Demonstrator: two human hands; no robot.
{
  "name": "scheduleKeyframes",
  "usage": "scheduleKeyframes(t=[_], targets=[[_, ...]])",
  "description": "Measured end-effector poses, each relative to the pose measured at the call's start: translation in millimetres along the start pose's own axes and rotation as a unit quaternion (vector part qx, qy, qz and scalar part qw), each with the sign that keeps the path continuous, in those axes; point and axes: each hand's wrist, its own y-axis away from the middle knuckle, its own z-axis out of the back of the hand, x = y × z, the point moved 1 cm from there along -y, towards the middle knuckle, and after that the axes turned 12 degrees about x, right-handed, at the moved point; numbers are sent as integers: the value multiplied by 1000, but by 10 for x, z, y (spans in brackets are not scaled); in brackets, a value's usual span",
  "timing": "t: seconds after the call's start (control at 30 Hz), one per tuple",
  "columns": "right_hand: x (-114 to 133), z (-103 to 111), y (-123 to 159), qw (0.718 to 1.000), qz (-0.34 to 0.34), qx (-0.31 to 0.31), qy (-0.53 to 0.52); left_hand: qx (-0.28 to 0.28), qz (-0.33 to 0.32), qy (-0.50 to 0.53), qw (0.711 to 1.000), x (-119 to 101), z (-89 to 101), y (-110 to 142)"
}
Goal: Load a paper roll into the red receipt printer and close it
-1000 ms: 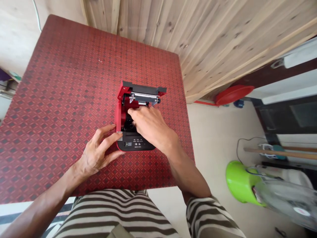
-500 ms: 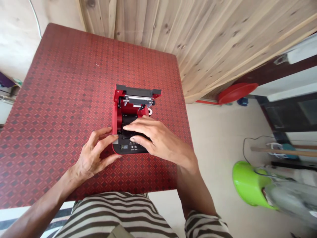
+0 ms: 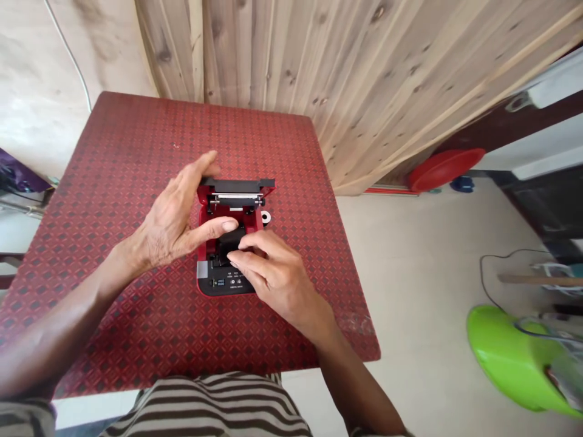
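Note:
A small red-and-black label printer [image 3: 228,286] sits on the table with its lid [image 3: 237,186] raised. In its bay lies a black roll [image 3: 231,240], partly covered by my fingers. My left hand [image 3: 168,221] is open, its fingers stretched up beside the left end of the lid and its thumb reaching across the bay above the roll. My right hand [image 3: 280,270] comes in from the right, thumb and fingertips drawn together at the roll's near right side. A small white ring-shaped piece [image 3: 266,217] shows just right of the printer.
The table [image 3: 136,328] has a red patterned top. A wooden plank wall [image 3: 273,54] rises behind its far edge. To the right on the floor are a bright green bin [image 3: 505,358], a red basin [image 3: 444,170] and a loose cable.
My left hand has let go of the printer's near left corner and moved up to the lid. My right hand's spread fingers have drawn together at the black roll. The view has shifted.

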Motion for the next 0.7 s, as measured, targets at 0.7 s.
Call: scheduleKeyframes(t=[0.7], targets=[[-89,-25,264,974,-44,-221,-1,13,-87,-121,989,-315,-468,735]])
